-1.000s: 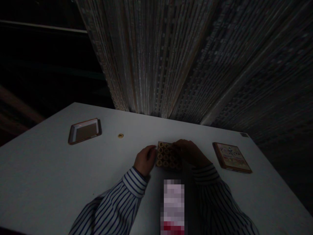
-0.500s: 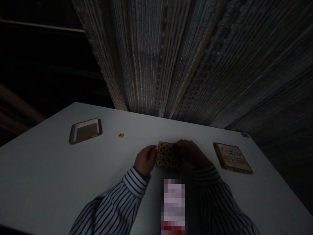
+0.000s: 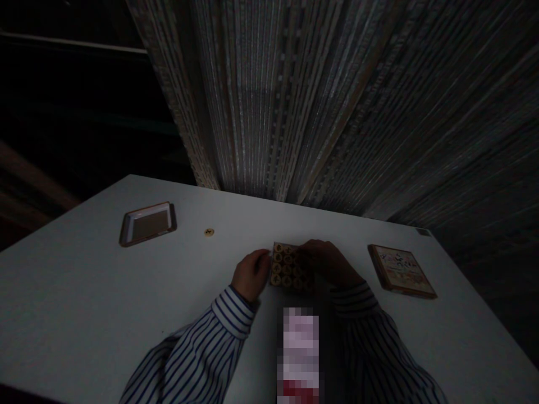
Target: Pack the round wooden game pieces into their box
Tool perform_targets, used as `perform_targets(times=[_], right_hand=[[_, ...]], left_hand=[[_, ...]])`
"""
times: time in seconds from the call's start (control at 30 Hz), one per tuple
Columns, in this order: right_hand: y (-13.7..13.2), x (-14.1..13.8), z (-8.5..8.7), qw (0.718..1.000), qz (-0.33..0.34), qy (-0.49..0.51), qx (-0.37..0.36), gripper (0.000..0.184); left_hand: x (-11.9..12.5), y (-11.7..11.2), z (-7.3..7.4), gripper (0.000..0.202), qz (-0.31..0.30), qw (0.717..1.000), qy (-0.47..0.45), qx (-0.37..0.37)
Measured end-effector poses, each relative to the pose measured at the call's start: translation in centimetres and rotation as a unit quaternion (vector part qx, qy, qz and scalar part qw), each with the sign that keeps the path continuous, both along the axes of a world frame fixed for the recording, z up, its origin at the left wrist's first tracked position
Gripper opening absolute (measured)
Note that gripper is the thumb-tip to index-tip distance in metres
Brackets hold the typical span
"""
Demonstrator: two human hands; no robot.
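A small wooden board (image 3: 287,268) covered with round marked pieces lies on the white table (image 3: 84,303) in front of me. My left hand (image 3: 250,274) is curled against the board's left edge and holds it. From the right, my right hand (image 3: 326,260) covers the board's far corner, fingers bent onto it; what they pinch is hidden in the dim light. Both arms wear striped sleeves.
One loose round piece (image 3: 209,232) lies on the table left of the board. An empty box tray (image 3: 147,223) sits at the far left. A printed box lid (image 3: 401,270) lies to the right. A ribbed curtain wall (image 3: 320,101) stands behind the table.
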State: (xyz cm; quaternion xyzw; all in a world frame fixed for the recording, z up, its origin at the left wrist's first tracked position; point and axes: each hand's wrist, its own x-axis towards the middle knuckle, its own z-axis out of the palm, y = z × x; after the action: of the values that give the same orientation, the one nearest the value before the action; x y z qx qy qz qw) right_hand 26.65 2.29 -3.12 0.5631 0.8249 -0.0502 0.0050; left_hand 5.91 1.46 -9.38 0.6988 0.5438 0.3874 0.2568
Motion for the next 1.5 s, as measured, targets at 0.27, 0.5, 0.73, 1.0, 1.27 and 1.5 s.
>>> perform_targets(times=[0.27, 0.5, 0.73, 1.0, 1.27, 1.5], right_hand=[[0.0, 0.0, 0.1, 1.0, -0.003, -0.007, -0.008, 0.026], [0.0, 0.1, 0.0, 1.0, 0.0, 0.002, -0.006, 0.026], [0.1, 0.1, -0.1, 1.0, -0.003, -0.003, -0.001, 0.026], [-0.2, 0.0, 0.2, 1.0, -0.01, 0.009, 0.004, 0.023], [-0.4, 0.3, 1.1, 0.999, -0.025, 0.023, 0.008, 0.022], [-0.2, -0.1, 0.5, 1.0, -0.013, -0.002, -0.001, 0.023]], left_hand=[[0.0, -0.1, -0.1, 0.026, -0.003, 1.0, -0.001, 0.01], [0.1, -0.1, -0.1, 0.026, -0.002, 1.0, -0.009, 0.004], [0.1, -0.1, 0.2, 0.028, -0.002, 1.0, -0.002, -0.012], [0.0, -0.2, 0.1, 0.026, 0.0, 1.0, -0.003, -0.002], [0.0, -0.2, 0.1, 0.026, -0.003, 1.0, -0.003, -0.002], [0.1, -0.1, 0.3, 0.029, -0.009, 1.0, 0.001, -0.007]])
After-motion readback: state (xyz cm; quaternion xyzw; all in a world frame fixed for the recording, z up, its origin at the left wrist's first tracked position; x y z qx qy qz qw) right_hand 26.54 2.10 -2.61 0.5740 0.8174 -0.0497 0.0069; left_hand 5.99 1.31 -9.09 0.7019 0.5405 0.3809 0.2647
